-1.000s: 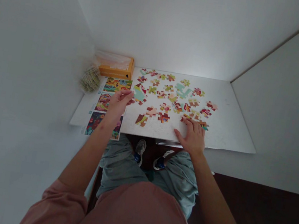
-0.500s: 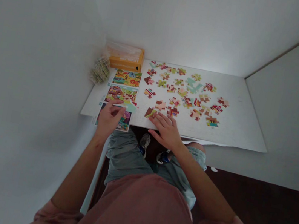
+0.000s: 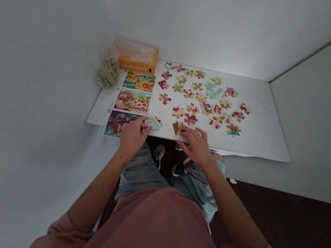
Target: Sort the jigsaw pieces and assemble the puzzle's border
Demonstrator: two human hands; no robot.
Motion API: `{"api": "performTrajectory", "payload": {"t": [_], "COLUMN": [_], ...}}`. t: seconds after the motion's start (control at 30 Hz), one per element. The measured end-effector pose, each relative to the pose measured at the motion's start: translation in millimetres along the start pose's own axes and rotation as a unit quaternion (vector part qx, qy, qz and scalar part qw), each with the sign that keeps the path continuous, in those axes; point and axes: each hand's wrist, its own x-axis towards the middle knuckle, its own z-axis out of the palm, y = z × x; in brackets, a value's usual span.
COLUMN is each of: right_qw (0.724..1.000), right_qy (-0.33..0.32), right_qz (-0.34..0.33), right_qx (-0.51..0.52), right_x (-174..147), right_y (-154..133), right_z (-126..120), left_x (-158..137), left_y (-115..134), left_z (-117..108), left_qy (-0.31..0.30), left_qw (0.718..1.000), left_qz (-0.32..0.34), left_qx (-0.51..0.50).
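My left hand (image 3: 133, 134) is closed, thumb and fingers pinching a pale green puzzle piece (image 3: 155, 125) with a bit of red on its upper edge. This piece is just right of the dark picture card, near the table's front edge. To its right, a brown and yellow-green puzzle piece (image 3: 176, 128) has my right hand's (image 3: 196, 144) fingertips on its right edge; the thumb sits lower, partly bent. A gap separates the two pieces. Beyond my right hand are loose pieces, among them a red and brown one (image 3: 190, 120) and a pinkish one (image 3: 178, 111).
Several loose puzzle pieces (image 3: 213, 90) spread over the white table (image 3: 265, 132). At left lie a zoo card (image 3: 139, 81), a farm card (image 3: 133, 101) and a dark card (image 3: 114, 124). Behind them are an orange box (image 3: 137, 66) and a plastic-wrapped bundle (image 3: 108, 73).
My left hand has moved right with the pale green piece, off the farm card. The brown and green piece has shifted right and turned under my right hand.
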Motion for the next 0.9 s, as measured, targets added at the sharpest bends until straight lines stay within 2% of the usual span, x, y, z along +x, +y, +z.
{"api": "performTrajectory", "payload": {"t": [0.17, 0.23, 0.37, 0.6, 0.8, 0.9], "right_qw": [0.999, 0.999, 0.998, 0.989, 0.985, 0.979], "right_qy": [-0.008, -0.011, 0.044, 0.093, 0.07, 0.099], "right_qz": [0.047, 0.041, 0.013, 0.019, 0.026, 0.048], "right_qx": [-0.005, 0.003, 0.038, 0.112, 0.157, 0.172], "right_x": [1.0, 2.3, 0.3, -7.5, -17.2, -21.6], "right_y": [11.0, 12.1, 4.9, 8.5, 20.4, 21.8], "right_z": [0.4, 3.1, 12.3, 18.5, 7.1, 11.8], "left_x": [-6.7, -13.2, -25.0, -30.4, -33.0, -33.2], "left_y": [14.6, 22.1, 33.3, 31.5, 29.4, 30.3], "left_z": [3.2, 6.0, 15.5, 21.9, 26.6, 29.1], "left_qy": [0.002, -0.007, -0.02, -0.021, -0.024, -0.026], "left_qw": [0.997, 0.995, 0.987, 0.982, 0.981, 0.98], "left_qz": [0.043, 0.075, 0.127, 0.144, 0.146, 0.149], "left_qx": [0.056, 0.07, 0.101, 0.121, 0.127, 0.131]}}
